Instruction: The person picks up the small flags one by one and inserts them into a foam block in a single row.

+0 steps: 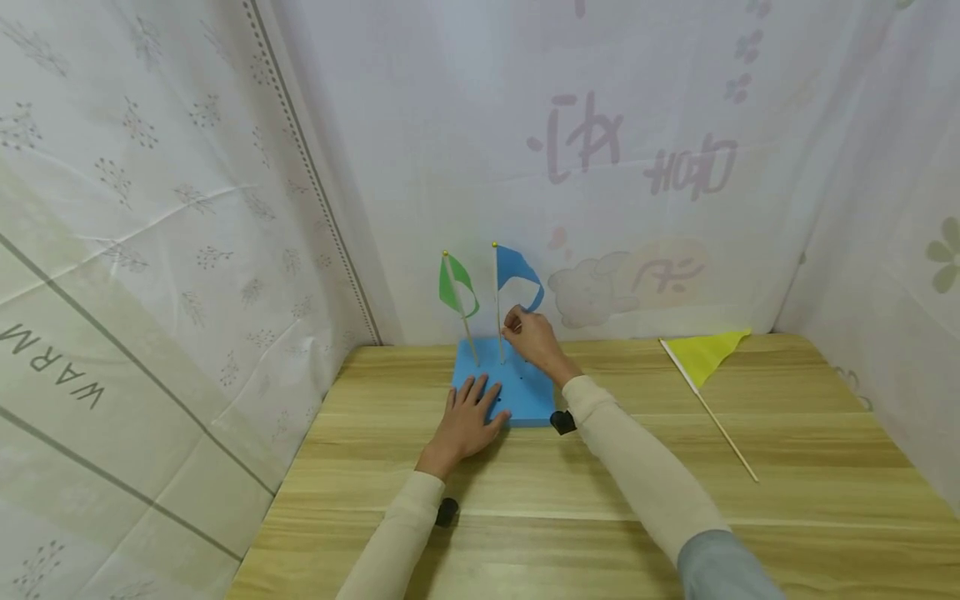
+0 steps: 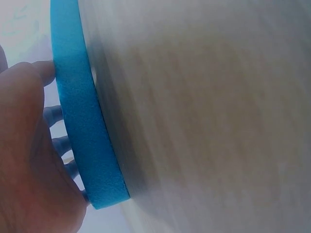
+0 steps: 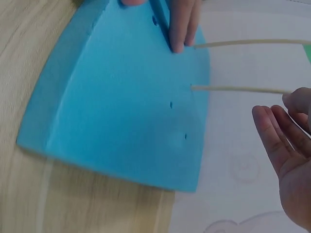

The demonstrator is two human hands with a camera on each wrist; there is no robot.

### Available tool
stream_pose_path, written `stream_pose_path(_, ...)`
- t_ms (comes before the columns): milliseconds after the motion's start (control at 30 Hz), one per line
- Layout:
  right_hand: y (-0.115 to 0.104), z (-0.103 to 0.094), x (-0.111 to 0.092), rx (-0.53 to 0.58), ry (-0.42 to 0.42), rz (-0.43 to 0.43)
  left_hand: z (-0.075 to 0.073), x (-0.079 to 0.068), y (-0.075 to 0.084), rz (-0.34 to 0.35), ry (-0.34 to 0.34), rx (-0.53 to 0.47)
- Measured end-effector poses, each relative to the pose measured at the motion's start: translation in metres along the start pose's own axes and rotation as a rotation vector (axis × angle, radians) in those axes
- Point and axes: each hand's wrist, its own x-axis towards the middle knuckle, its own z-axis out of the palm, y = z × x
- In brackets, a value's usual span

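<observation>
A blue foam block (image 1: 534, 398) with several small holes lies on the table. My left hand (image 1: 467, 421) rests on its near left part, fingers spread; the left wrist view shows the block's side (image 2: 90, 126) beside that hand. A blue flag (image 1: 517, 268) on a thin wooden stick (image 3: 243, 89) stands in the block, near its far edge. My right hand (image 1: 534, 337) pinches this stick below the cloth, between thumb and index finger, as the right wrist view shows. Left of it a green flag (image 1: 454, 287) stands in the block, its stick slightly tilted.
A yellow flag (image 1: 705, 354) on a wooden stick lies on the wooden table (image 1: 600, 533), to the right of the block. Behind the table hangs a pale printed curtain (image 1: 450, 150), and another patterned curtain (image 1: 150, 250) hangs on the left.
</observation>
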Motion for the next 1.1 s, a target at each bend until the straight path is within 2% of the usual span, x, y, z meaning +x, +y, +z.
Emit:
stream_pose_path(300, 0.018, -0.021, -0.012, -0.032, -0.003, 0.021, 0.001, -0.002, 0.001, 0.000, 0.006, -0.020)
stream_pose_path(533, 0.043, -0.041, -0.037, 0.019, 0.047, 0.015, -0.003, -0.005, -0.001, 0.006, 0.010, -0.020)
stream_pose_path(767, 0.076, -0.072, -0.065, 0.014, 0.107, -0.009, -0.005, -0.005, -0.001, 0.010, 0.003, -0.010)
stream_pose_path(1100, 0.119, -0.128, -0.111, -0.016, 0.120, 0.067, -0.008, -0.006, 0.005, 0.024, 0.012, -0.034)
